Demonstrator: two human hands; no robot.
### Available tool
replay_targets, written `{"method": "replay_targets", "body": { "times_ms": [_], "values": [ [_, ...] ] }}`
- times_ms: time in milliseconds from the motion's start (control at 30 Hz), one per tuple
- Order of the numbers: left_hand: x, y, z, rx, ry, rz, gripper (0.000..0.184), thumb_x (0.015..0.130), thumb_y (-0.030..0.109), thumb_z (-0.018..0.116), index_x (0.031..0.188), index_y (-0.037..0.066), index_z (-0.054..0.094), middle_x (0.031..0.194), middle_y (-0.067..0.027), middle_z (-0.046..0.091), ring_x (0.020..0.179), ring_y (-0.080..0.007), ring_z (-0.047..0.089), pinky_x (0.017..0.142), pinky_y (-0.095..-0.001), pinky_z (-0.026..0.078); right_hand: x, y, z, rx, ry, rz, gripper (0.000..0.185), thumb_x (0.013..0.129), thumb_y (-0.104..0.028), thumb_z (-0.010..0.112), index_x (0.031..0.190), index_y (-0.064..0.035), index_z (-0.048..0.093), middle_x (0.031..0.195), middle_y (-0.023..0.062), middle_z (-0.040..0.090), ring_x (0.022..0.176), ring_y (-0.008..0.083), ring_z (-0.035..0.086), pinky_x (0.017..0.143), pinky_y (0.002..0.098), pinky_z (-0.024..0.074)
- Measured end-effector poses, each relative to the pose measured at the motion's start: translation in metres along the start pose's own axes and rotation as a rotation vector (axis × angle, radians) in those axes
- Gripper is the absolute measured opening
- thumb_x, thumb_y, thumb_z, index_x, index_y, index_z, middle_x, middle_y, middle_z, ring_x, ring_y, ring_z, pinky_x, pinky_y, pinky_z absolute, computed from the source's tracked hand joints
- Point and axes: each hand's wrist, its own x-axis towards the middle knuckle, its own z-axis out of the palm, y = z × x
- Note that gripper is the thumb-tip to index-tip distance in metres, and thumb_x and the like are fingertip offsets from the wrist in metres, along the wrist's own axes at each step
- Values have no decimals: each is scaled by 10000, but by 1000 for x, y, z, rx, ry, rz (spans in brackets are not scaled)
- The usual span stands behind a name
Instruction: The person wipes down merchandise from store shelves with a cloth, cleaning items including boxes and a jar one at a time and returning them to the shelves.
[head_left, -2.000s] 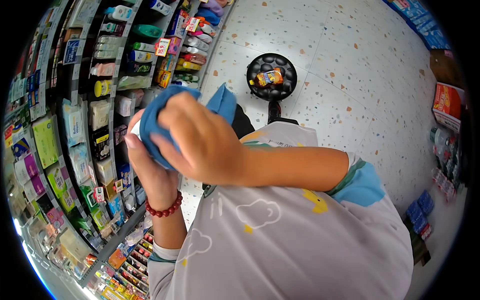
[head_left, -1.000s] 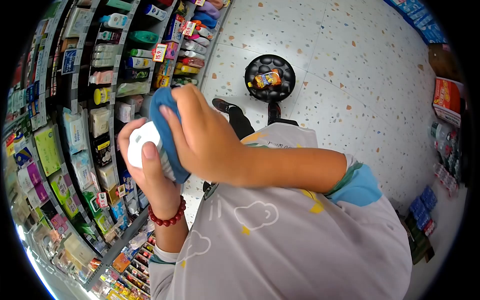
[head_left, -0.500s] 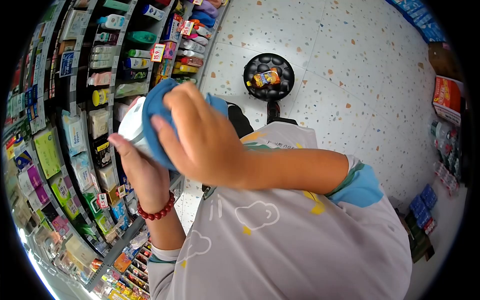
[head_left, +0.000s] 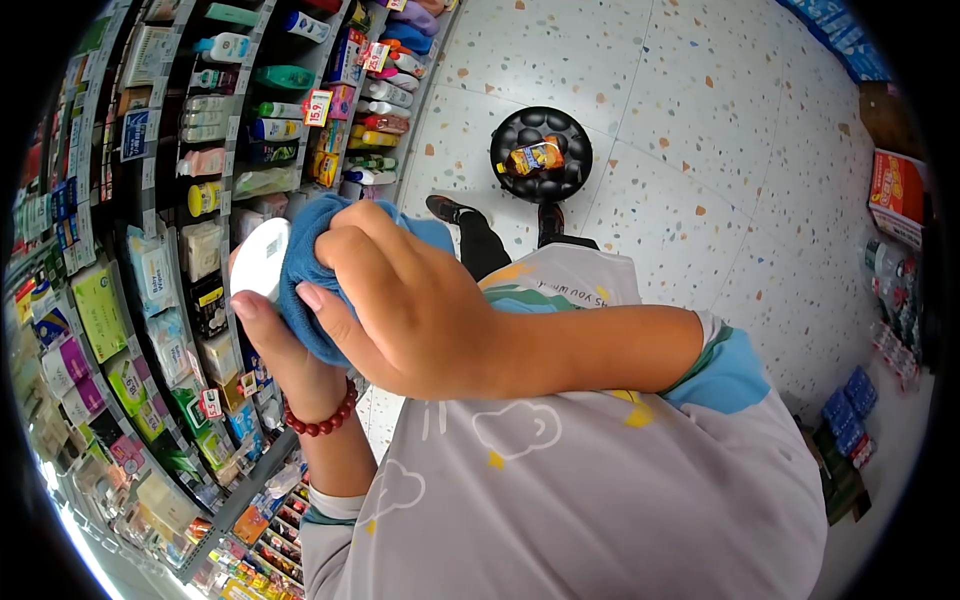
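Note:
A white container (head_left: 263,262) with a rounded end and a small barcode-like mark is tilted in front of the shelves. My left hand (head_left: 292,350), with a red bead bracelet at the wrist, holds it from below, its thumb along the near side. My right hand (head_left: 400,300) is closed on a blue cloth (head_left: 318,280) and presses it around the container's side. Part of the cloth hangs out behind my knuckles. Most of the container and several of my left fingers are hidden by the cloth and my right hand.
Shelves (head_left: 215,290) packed with bottles, wipes and boxes stand close on my left. On the speckled floor (head_left: 690,150), a black round stool (head_left: 575,185) holds a bottle with a yellow-orange label (head_left: 537,157). A red-orange box (head_left: 897,195) stands at the right.
The container has turned so more of its white end shows. The cloth and my right hand have shifted slightly down and are less blurred. My left foot has come into view.

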Motion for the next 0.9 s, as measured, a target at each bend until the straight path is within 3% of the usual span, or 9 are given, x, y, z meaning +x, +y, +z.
{"method": "replay_targets", "body": {
  "times_ms": [167, 233, 267, 367, 400, 433, 533, 733, 900],
  "values": [
    [0, 7, 13, -20, 122, -21, 660, 965, 511, 512, 1334, -36, 494, 1270, -149, 616, 1183, -255, 589, 1053, -388, 433, 8, 14, 3, -60, 58, 82, 261, 897, -81, 680, 1083, 26, 531, 985, 182, 571, 759, 348, 612, 619, 394, 517],
    [1, 8, 4, -351, -87, -83, 640, 930, 455, 520, 1312, -59, 512, 1270, -160, 625, 1181, -270, 594, 1089, -400, 413, 7, -3, -2, -115, 37, -90, 255, 886, -61, 680, 1073, 14, 523, 974, 168, 572, 760, 341, 612, 611, 401, 510],
    [4, 7, -4, -195, -106, -72, 823, 910, 621, 534, 1380, -47, 438, 1334, -158, 585, 1216, -277, 572, 1116, -418, 393, 5, -3, -1, -106, 17, -122, 276, 873, -67, 694, 1077, 13, 526, 968, 167, 574, 769, 343, 618, 613, 399, 511],
    [-1, -12, -6, -201, -68, 93, 947, 866, 718, 588, 1415, -20, 363, 1363, -140, 545, 1232, -261, 554, 1100, -410, 407, 13, 10, -1, -125, 54, -21, 285, 867, -82, 708, 1075, 19, 542, 970, 174, 575, 775, 350, 620, 627, 387, 521],
    [-2, -7, 2, 27, -87, 107, 1017, 811, 734, 671, 1425, 7, 314, 1372, -124, 515, 1249, -240, 537, 1093, -407, 418, 16, 16, 1, -99, 100, -29, 285, 872, -89, 708, 1075, 22, 541, 971, 173, 572, 773, 346, 623, 621, 386, 520],
    [-1, -5, -5, 96, -144, 92, 901, 819, 631, 745, 1366, 12, 385, 1313, -113, 546, 1234, -225, 549, 1099, -390, 423, 14, 12, 1, -91, 101, -30, 285, 872, -89, 708, 1075, 22, 541, 971, 173, 572, 773, 346, 623, 621, 386, 520],
    [0, 0, -6, -47, -127, -80, 884, 829, 583, 763, 1385, -4, 404, 1339, -131, 551, 1259, -240, 548, 1116, -393, 412, 10, 0, -6, -43, 28, -9, 251, 912, -84, 671, 1083, 21, 522, 984, 183, 565, 760, 357, 619, 600, 407, 511],
    [2, 5, 12, -88, -228, -10, 1325, 645, 812, 716, 1535, -55, 256, 1472, -194, 484, 1334, -281, 511, 1149, -422, 390, 11, 3, -13, -31, 30, 86, 279, 905, -82, 686, 1088, 26, 506, 975, 185, 555, 727, 359, 608, 585, 416, 509],
    [-2, 22, 16, 57, -85, -110, 1088, 858, 767, 560, 1520, -56, 298, 1516, -154, 445, 1382, -274, 460, 1176, -437, 335, 18, 13, -16, -143, 39, -40, 309, 854, -74, 724, 1079, 17, 532, 992, 190, 568, 725, 340, 614, 582, 384, 515]
  ]
}}
